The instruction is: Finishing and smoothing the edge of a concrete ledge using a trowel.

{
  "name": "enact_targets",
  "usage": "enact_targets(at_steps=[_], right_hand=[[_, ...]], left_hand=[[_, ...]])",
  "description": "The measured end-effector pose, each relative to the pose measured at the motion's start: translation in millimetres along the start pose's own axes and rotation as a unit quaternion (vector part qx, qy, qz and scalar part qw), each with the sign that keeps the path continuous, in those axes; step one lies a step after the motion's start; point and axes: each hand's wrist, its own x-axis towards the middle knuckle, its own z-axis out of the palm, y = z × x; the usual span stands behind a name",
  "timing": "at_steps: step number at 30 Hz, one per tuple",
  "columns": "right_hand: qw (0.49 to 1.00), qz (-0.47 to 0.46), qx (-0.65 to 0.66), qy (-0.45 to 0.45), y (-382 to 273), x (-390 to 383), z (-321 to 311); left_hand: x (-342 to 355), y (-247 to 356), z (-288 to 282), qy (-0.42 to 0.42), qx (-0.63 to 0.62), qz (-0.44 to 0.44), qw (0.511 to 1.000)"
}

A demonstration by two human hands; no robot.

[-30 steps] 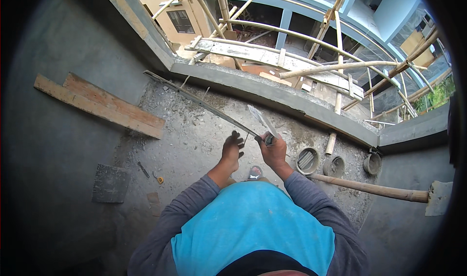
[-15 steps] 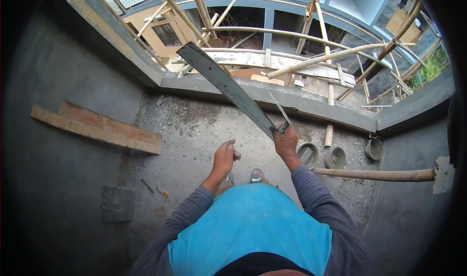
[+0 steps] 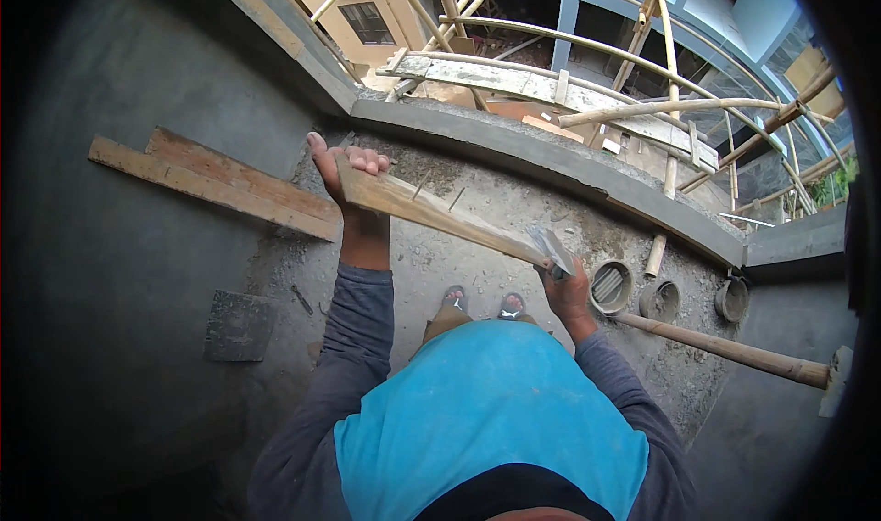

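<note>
A long wooden board spans the space in front of my body, bare wood showing on its upward side, with two nails standing out of it. Its left end is in my left hand, fingers curled over the edge and thumb pointing up. My right hand closes round the other end and also keeps hold of a trowel, whose thin metal blade lies against the board. The trowel's handle is mostly hidden in that hand.
Two planks lean by the left wall, above a dark square sheet. Several buckets stand on the right near a bamboo pole. A low concrete ledge runs ahead, with bamboo scaffolding beyond. Rubble litters the floor.
My left hand, free before, has moved up and forward and taken the board's far end. The board has lowered and turned from its grey face to bare wood. The view has shifted.
</note>
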Motion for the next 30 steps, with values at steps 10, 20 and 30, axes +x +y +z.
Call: enact_targets(at_steps=[10, 20, 30], right_hand=[[0.975, 0.045, 0.020, -0.216, -76.8, 63.0, -80.1], [0.958, -0.057, -0.065, -0.273, -103.1, 47.2, -48.9], [0.894, -0.077, -0.090, -0.433, -93.7, 55.4, -55.4]], left_hand=[[-31.6, 1.1, 10.7, -0.087, -0.117, 0.045, 0.988], [-29.1, -15.5, -1.5, -0.128, -0.078, 0.092, 0.984], [-27.0, -29.8, -15.7, -0.165, -0.079, 0.097, 0.978]])
